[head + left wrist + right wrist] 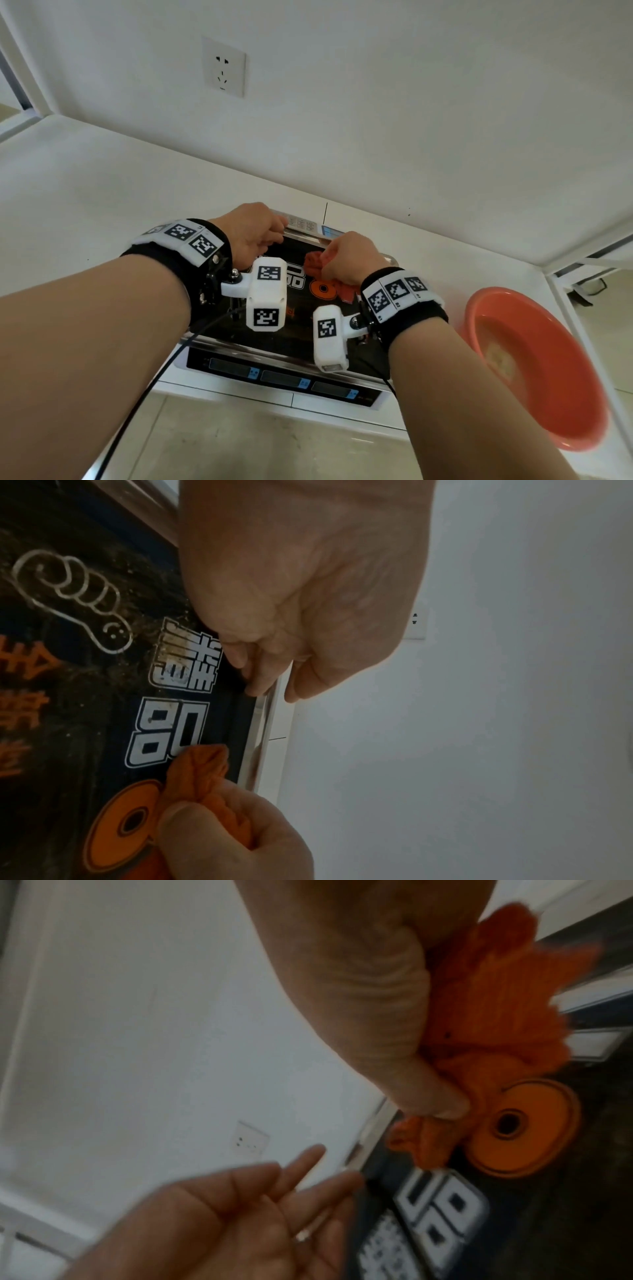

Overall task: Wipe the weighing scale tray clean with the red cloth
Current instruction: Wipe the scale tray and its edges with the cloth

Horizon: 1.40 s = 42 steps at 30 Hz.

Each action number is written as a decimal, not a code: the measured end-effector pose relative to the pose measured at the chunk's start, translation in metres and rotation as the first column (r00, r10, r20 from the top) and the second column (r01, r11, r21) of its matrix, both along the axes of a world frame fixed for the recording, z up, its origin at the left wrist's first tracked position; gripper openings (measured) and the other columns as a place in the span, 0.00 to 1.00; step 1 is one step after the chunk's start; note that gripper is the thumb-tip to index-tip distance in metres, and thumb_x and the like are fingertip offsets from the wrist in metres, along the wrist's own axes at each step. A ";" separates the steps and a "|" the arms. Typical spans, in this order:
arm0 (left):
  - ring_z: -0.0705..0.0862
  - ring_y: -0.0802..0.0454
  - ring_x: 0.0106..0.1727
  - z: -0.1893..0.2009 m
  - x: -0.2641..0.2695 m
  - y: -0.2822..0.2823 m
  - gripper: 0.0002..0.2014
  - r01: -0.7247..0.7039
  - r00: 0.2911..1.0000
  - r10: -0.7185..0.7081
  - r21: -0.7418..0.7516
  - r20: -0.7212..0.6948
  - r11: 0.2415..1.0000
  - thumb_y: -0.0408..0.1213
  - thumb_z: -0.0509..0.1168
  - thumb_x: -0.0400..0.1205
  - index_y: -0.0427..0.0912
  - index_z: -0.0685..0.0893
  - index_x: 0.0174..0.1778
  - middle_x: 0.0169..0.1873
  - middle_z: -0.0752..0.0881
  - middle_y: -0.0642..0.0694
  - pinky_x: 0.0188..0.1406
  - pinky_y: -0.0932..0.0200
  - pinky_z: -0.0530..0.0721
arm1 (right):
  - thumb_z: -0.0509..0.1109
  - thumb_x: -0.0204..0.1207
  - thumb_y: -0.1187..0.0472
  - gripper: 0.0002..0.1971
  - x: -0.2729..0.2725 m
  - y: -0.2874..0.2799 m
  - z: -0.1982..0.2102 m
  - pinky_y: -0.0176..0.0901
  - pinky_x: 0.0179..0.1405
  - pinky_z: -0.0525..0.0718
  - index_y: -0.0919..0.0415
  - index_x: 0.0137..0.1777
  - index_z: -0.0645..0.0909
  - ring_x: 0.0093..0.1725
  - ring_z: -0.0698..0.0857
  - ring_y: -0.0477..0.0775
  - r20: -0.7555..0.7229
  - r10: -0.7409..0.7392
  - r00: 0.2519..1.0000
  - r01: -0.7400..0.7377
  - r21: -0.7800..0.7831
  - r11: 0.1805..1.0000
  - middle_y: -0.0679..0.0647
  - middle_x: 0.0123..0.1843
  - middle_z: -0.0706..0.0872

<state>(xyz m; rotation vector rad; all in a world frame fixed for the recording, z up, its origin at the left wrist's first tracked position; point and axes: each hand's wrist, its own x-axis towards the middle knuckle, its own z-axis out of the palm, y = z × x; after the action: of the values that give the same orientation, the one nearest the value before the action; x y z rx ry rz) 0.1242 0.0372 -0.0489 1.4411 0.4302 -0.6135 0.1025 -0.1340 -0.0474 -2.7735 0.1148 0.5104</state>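
Observation:
The weighing scale (284,377) stands on the white counter, its dark printed tray (294,325) speckled with crumbs (113,569). My left hand (253,233) sits at the tray's far left corner. Its fingertips (260,683) curl over the metal rim (263,723) and hold it. My right hand (346,257) grips the bunched red cloth (313,263) and presses it on the far middle of the tray, beside an orange disc graphic (520,1126). The cloth (198,772) lies close to the far rim. The cloth (479,1001) also trails behind the right thumb.
An orange plastic basin (534,370) sits on the counter right of the scale. A white wall with a socket (224,66) rises just behind the scale. White counter (102,192) stretches to the left. A black cable (154,387) hangs from my left wrist.

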 end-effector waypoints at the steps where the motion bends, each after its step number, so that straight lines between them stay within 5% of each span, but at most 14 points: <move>1: 0.80 0.52 0.55 0.001 -0.001 0.000 0.15 0.003 1.000 -0.004 -0.012 -0.008 1.000 0.26 0.54 0.81 0.40 0.84 0.56 0.54 0.84 0.39 0.49 0.61 0.73 | 0.77 0.73 0.60 0.09 0.001 -0.002 0.003 0.47 0.56 0.89 0.57 0.52 0.91 0.52 0.89 0.53 -0.022 -0.036 0.999 0.036 0.043 0.998 0.54 0.51 0.91; 5: 0.74 0.46 0.73 0.004 -0.001 0.005 0.19 0.005 0.999 -0.006 -0.040 -0.032 0.999 0.27 0.53 0.82 0.38 0.80 0.67 0.65 0.80 0.33 0.75 0.57 0.68 | 0.79 0.65 0.61 0.06 0.008 -0.026 0.015 0.51 0.51 0.91 0.54 0.42 0.91 0.47 0.89 0.52 0.054 -0.213 0.976 0.203 0.156 0.967 0.51 0.42 0.91; 8: 0.69 0.44 0.78 0.005 -0.001 0.008 0.19 0.030 0.999 -0.032 -0.058 -0.038 0.998 0.28 0.54 0.83 0.39 0.78 0.70 0.71 0.76 0.32 0.81 0.53 0.63 | 0.79 0.65 0.61 0.06 0.007 -0.041 0.012 0.51 0.51 0.90 0.54 0.43 0.91 0.46 0.87 0.52 0.092 -0.268 0.959 0.258 0.104 0.960 0.51 0.40 0.90; 14: 0.60 0.42 0.83 0.007 -0.001 0.006 0.21 0.081 0.992 -0.089 -0.091 -0.092 0.993 0.31 0.53 0.84 0.42 0.74 0.74 0.78 0.69 0.35 0.81 0.46 0.60 | 0.74 0.74 0.56 0.05 0.001 -0.034 -0.008 0.52 0.46 0.93 0.56 0.42 0.90 0.37 0.92 0.51 0.041 -0.265 0.963 0.261 0.075 0.962 0.51 0.34 0.92; 18: 0.59 0.42 0.83 0.006 -0.002 0.002 0.21 0.076 0.991 -0.086 -0.107 -0.098 0.991 0.31 0.53 0.84 0.41 0.73 0.74 0.78 0.69 0.36 0.79 0.45 0.62 | 0.76 0.71 0.56 0.02 0.001 -0.023 -0.006 0.54 0.54 0.91 0.50 0.42 0.90 0.46 0.89 0.52 -0.086 -0.131 0.988 0.132 0.003 0.991 0.49 0.42 0.91; 21: 0.60 0.42 0.83 0.008 -0.002 0.001 0.22 0.078 0.990 -0.090 -0.116 -0.109 0.990 0.32 0.53 0.84 0.42 0.73 0.75 0.78 0.67 0.35 0.79 0.46 0.62 | 0.78 0.70 0.61 0.03 0.004 -0.032 0.006 0.56 0.55 0.91 0.51 0.41 0.89 0.50 0.90 0.56 -0.146 -0.155 0.977 0.174 0.130 0.976 0.51 0.44 0.90; 25: 0.63 0.42 0.81 0.007 0.000 -0.001 0.21 0.082 0.992 -0.094 -0.133 -0.089 0.988 0.31 0.54 0.83 0.42 0.76 0.72 0.76 0.71 0.35 0.81 0.48 0.61 | 0.76 0.71 0.67 0.03 0.007 -0.051 0.013 0.59 0.54 0.92 0.59 0.40 0.88 0.46 0.91 0.58 -0.062 -0.278 0.959 0.285 0.219 0.933 0.57 0.41 0.91; 29: 0.65 0.44 0.80 0.006 0.000 -0.010 0.19 0.107 0.990 -0.120 -0.147 -0.079 0.983 0.31 0.54 0.83 0.42 0.79 0.69 0.75 0.73 0.36 0.82 0.49 0.59 | 0.74 0.74 0.64 0.07 0.002 -0.050 0.003 0.55 0.49 0.93 0.50 0.45 0.87 0.42 0.91 0.53 0.005 -0.283 0.959 0.276 0.216 0.937 0.50 0.38 0.90; 34: 0.73 0.45 0.71 0.006 -0.002 -0.019 0.16 0.124 0.984 -0.141 -0.150 -0.110 0.981 0.32 0.53 0.84 0.42 0.81 0.63 0.72 0.75 0.36 0.60 0.55 0.75 | 0.70 0.78 0.62 0.11 -0.007 -0.033 -0.003 0.50 0.42 0.94 0.45 0.44 0.90 0.36 0.93 0.51 -0.017 -0.225 0.974 0.225 0.158 0.962 0.48 0.36 0.93; 38: 0.57 0.40 0.83 0.005 -0.001 -0.024 0.20 0.165 0.978 -0.186 -0.190 -0.097 0.968 0.36 0.56 0.83 0.44 0.77 0.72 0.79 0.67 0.36 0.74 0.46 0.64 | 0.70 0.79 0.63 0.11 -0.007 -0.033 0.008 0.50 0.48 0.93 0.46 0.42 0.90 0.38 0.91 0.49 -0.077 -0.148 0.986 0.159 0.162 0.974 0.48 0.35 0.92; 42: 0.53 0.41 0.84 0.007 -0.002 -0.026 0.21 0.201 0.971 -0.223 -0.205 -0.091 0.958 0.44 0.56 0.84 0.44 0.76 0.72 0.80 0.64 0.34 0.80 0.44 0.55 | 0.72 0.76 0.65 0.10 -0.002 -0.057 0.019 0.54 0.48 0.93 0.49 0.39 0.91 0.40 0.93 0.53 0.039 -0.294 0.955 0.278 0.223 0.934 0.52 0.36 0.93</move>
<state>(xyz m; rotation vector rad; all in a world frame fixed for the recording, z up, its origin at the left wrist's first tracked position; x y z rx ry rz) 0.1220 0.0110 -0.0421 1.2777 0.2962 -0.8896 0.1000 -0.1910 -0.0289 -2.5010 0.4154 0.3261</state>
